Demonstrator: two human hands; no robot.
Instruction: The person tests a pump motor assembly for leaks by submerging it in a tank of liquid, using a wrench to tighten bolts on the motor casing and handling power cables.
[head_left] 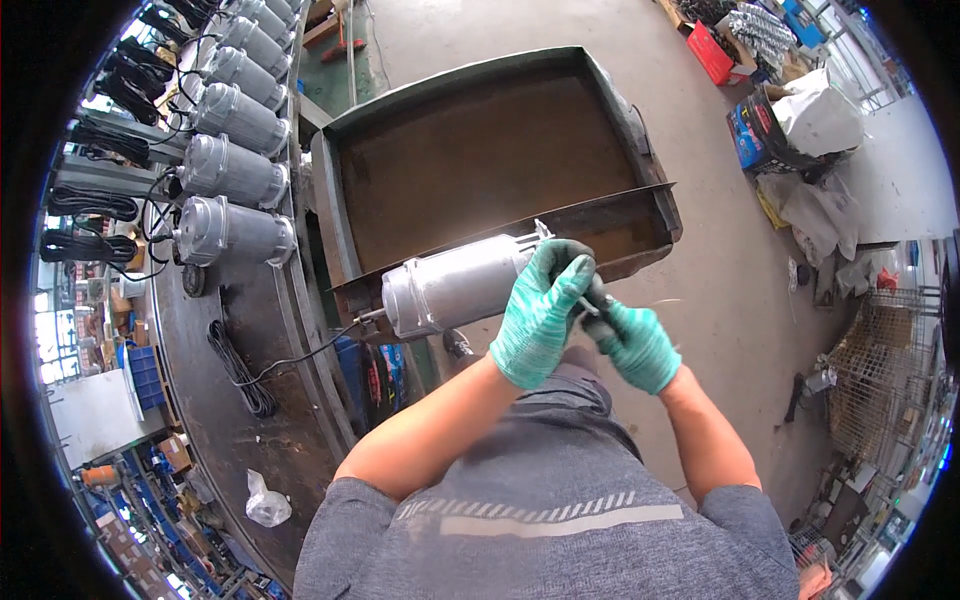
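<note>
A silvery cylindrical motor (pixel 455 285) lies on its side across the near edge of a large metal tray (pixel 345 215). Its black cable runs left from one end, and short prongs stick out at the other. My left hand (pixel 540 320), in a green glove with dark fingertips, is closed beside that pronged end. Close against it on the right, my gloved right hand (pixel 640 345) is closed too. Between the fingers of both shows a thin silvery piece (pixel 588 306); the fingers hide most of it, so I cannot tell its kind.
Several similar motors (pixel 235 165) stand in a row on the dark workbench (pixel 215 410) to the left, with coiled cables. Another cable coil (pixel 240 365) and a clear plastic bag (pixel 267 500) lie nearer. A box with white sacking (pixel 810 115) and wire cages (pixel 880 370) are at right.
</note>
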